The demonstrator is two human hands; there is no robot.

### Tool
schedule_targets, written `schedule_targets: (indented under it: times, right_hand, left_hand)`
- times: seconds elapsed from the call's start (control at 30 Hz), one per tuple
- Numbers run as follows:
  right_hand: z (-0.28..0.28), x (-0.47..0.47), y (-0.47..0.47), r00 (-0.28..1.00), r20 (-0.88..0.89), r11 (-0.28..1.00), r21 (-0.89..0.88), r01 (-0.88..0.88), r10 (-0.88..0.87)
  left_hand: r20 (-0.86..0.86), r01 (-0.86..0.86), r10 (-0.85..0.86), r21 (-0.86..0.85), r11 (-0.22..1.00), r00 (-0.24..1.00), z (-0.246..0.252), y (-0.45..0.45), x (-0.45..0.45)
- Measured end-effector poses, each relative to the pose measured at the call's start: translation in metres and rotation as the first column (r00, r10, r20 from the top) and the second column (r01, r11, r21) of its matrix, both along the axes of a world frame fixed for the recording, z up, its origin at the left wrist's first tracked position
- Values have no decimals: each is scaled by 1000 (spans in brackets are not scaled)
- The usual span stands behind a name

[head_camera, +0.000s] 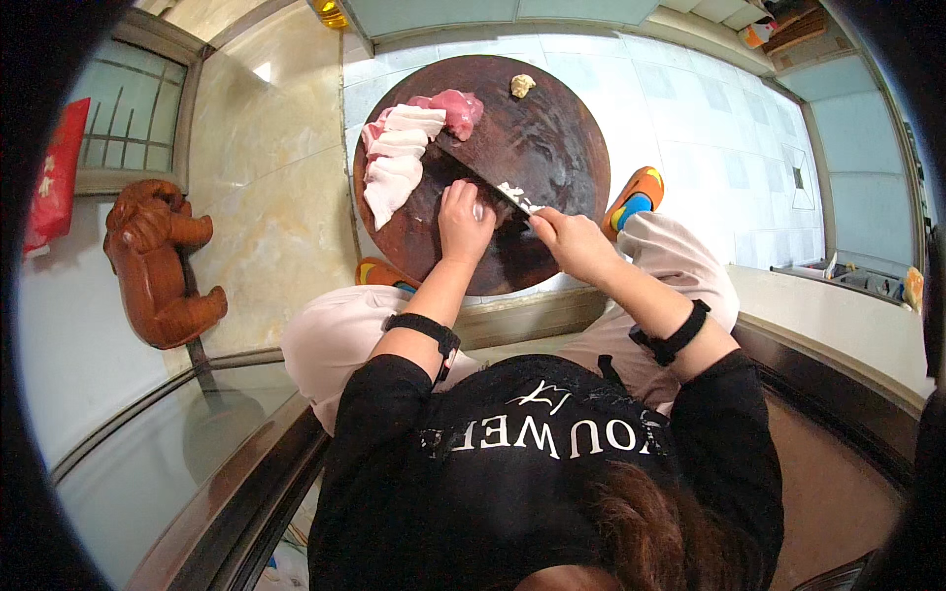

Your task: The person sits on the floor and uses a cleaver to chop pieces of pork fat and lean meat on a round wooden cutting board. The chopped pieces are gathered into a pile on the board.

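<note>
My right hand grips the handle of a kitchen knife, its dark blade slanting up and left across a round wooden chopping board. My left hand rests on the board just left of the blade, fingers curled. A small pale spot shows by its thumb; whether that is food or a nail, I cannot tell. Small chopped white pieces lie along the blade's right side. Thick slices of pale, fatty meat overlap at the board's left, beside a pink lean piece. A knob of ginger sits near the far edge.
The board stands on a tiled floor between my feet, in orange slippers. A carved wooden animal-shaped stool is at left, near a red bag. A pale ledge runs at right.
</note>
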State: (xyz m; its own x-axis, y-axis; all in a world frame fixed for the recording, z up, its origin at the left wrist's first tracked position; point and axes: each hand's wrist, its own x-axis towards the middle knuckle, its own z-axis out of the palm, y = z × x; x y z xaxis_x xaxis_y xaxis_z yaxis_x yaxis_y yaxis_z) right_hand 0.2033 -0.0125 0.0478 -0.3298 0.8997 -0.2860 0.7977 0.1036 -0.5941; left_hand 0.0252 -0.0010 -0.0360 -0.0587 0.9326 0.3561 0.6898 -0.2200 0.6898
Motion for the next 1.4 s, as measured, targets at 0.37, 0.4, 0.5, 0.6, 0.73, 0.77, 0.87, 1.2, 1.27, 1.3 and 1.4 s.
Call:
schedule_targets:
  times: [0.37, 0.4, 0.5, 0.6, 0.73, 0.77, 0.87, 1.2, 1.27, 1.3, 1.4]
  right_hand:
    - [-14, -20, 5, 995, -75, 995, 64, 74, -69]
    - [-10, -15, 7, 986, -123, 993, -61, 104, -111]
    - [5, -5, 1, 979, -143, 984, -121, 127, -144]
    - [23, 4, -9, 992, -92, 991, -107, 74, -84]
    - [38, 8, -15, 997, -40, 990, -129, 56, -62]
    - [40, 11, -16, 997, -34, 986, -152, 64, -70]
    - [39, 15, -18, 998, -20, 984, -170, 61, -66]
    - [-10, -20, 2, 1000, 0, 998, 57, 6, -6]
    - [-16, -25, 6, 1000, 7, 992, 128, 0, -1]
    - [-17, -24, 7, 998, -51, 996, 84, 32, -28]
    - [-13, -13, 9, 971, -182, 979, -159, 128, -157]
  left_hand:
    - [-3, 20, -20, -12, 1000, 1000, -2, 1, 0]
    - [6, 27, -27, 2, 1000, 1000, -2, 0, 0]
    - [97, -13, 6, 67, 998, 995, -2, -2, 1]
    - [43, -14, 12, 51, 999, 999, -2, -3, -1]
    - [-16, -5, 5, -19, 1000, 1000, 0, -3, -2]
    - [-16, -11, 11, 8, 1000, 1000, 1, -3, -1]
    - [-18, -22, 23, 58, 998, 1000, 2, -2, 1]
    - [-8, -23, 23, -5, 1000, 1000, 1, -2, 1]
    - [2, -16, 16, -6, 1000, 1000, 0, -2, 0]
    - [7, -15, 15, -16, 1000, 1000, 0, -2, 0]
    - [57, -5, 4, 31, 999, 998, 0, -3, 0]
